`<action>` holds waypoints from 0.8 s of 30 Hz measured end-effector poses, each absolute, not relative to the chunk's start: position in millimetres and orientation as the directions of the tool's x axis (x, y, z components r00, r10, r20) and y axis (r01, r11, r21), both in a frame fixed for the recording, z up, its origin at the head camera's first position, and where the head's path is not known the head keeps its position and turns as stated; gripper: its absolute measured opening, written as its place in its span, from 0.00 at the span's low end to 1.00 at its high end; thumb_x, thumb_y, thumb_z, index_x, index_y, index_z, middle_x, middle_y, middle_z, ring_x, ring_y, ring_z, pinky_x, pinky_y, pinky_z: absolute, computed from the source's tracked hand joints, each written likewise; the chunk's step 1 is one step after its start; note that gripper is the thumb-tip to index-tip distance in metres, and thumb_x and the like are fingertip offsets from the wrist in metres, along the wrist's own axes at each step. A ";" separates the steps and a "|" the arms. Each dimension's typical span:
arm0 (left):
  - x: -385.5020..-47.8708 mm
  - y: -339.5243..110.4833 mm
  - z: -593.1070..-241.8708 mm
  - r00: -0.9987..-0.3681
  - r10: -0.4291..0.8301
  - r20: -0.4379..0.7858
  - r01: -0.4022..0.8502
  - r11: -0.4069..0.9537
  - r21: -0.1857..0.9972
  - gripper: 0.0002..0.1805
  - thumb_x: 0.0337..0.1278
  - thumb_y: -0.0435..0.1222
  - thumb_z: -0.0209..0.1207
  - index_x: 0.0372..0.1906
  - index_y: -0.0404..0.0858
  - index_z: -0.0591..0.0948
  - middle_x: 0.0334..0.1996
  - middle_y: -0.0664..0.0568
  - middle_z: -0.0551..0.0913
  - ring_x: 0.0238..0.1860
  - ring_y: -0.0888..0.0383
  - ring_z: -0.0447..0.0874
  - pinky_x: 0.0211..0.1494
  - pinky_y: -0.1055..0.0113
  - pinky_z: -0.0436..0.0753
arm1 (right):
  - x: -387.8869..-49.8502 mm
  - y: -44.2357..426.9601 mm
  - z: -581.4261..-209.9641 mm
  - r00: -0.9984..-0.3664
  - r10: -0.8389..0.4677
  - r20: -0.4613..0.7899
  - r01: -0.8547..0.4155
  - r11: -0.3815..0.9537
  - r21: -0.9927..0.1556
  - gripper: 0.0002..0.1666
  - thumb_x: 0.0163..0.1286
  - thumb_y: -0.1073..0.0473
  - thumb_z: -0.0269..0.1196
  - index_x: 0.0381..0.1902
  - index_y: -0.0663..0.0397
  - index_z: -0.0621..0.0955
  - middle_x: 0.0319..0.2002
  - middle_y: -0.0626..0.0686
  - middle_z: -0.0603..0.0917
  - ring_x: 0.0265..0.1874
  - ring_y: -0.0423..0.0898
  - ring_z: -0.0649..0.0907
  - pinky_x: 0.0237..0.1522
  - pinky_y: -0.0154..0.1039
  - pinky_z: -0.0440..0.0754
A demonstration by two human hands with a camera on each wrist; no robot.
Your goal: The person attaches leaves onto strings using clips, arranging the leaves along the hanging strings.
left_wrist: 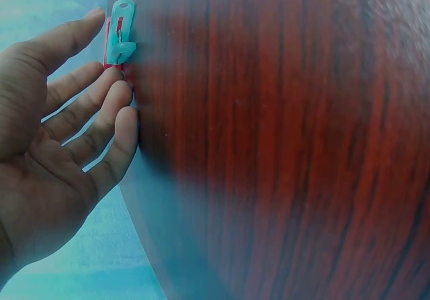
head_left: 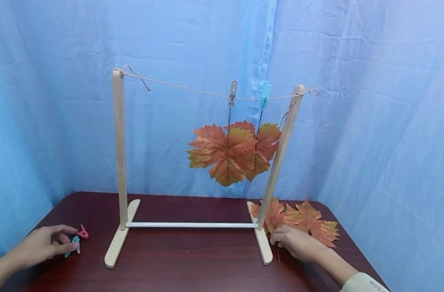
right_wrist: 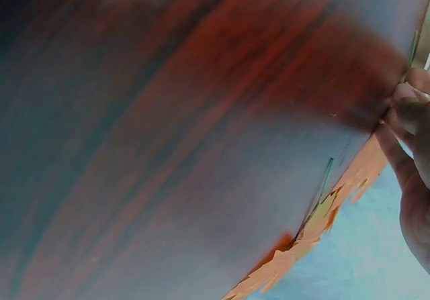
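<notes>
At the left of the table, my left hand (head_left: pixel 43 245) reaches over a teal clothespin (left_wrist: pixel 123 28) and a pink clothespin (head_left: pixel 83 232). Its thumb and fingers are spread around the teal one without closing on it. On the right, my right hand (head_left: pixel 295 242) pinches the thin stem of an orange maple leaf (head_left: pixel 274 214), beside the rack's foot. More leaves (head_left: pixel 313 223) lie just behind that hand. Two leaves hang overlapping from the string, the front leaf (head_left: pixel 222 156) under a grey clothespin (head_left: pixel 232 94), the rear leaf (head_left: pixel 267 148) under a light teal clothespin (head_left: pixel 265 95).
A wooden rack stands on the dark red table (head_left: pixel 193 259), with a left post (head_left: pixel 120 150), a right post (head_left: pixel 282 156) and a white crossbar (head_left: pixel 193 225). String (head_left: pixel 185 87) runs between the post tops. Blue curtains (head_left: pixel 171 40) surround the table.
</notes>
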State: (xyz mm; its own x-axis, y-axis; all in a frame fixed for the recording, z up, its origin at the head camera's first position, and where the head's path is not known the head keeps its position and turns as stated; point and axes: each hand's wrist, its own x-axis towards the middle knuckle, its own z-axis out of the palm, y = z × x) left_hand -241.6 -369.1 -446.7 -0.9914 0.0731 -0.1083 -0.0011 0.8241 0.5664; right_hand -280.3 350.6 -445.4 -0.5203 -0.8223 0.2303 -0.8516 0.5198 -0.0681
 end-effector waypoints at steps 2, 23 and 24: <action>-242.2 -369.6 -446.9 -0.992 0.077 -0.104 0.005 0.823 0.568 0.35 0.66 0.49 0.66 0.61 0.22 0.76 0.32 0.55 0.83 0.26 0.56 0.76 0.26 0.63 0.75 | -281.7 350.8 -444.6 -0.521 -0.822 0.230 -0.852 0.516 -0.085 0.17 0.64 0.72 0.69 0.40 0.43 0.83 0.38 0.40 0.81 0.38 0.34 0.80 0.36 0.30 0.81; -244.3 -371.3 -450.2 -0.993 0.088 -0.084 0.026 0.829 0.559 0.42 0.61 0.52 0.69 0.64 0.20 0.72 0.32 0.54 0.83 0.28 0.57 0.78 0.28 0.64 0.73 | -280.4 331.8 -434.6 -0.435 -0.833 0.341 -0.883 0.469 0.017 0.12 0.70 0.69 0.66 0.39 0.44 0.81 0.37 0.39 0.79 0.36 0.34 0.75 0.37 0.29 0.76; -244.8 -371.4 -450.7 -0.993 0.084 -0.086 0.022 0.832 0.554 0.43 0.61 0.53 0.69 0.63 0.20 0.72 0.32 0.54 0.83 0.28 0.57 0.79 0.29 0.64 0.74 | -279.7 329.5 -433.4 -0.437 -0.833 0.339 -0.883 0.470 0.016 0.11 0.70 0.68 0.66 0.39 0.45 0.80 0.37 0.40 0.79 0.37 0.34 0.75 0.37 0.29 0.77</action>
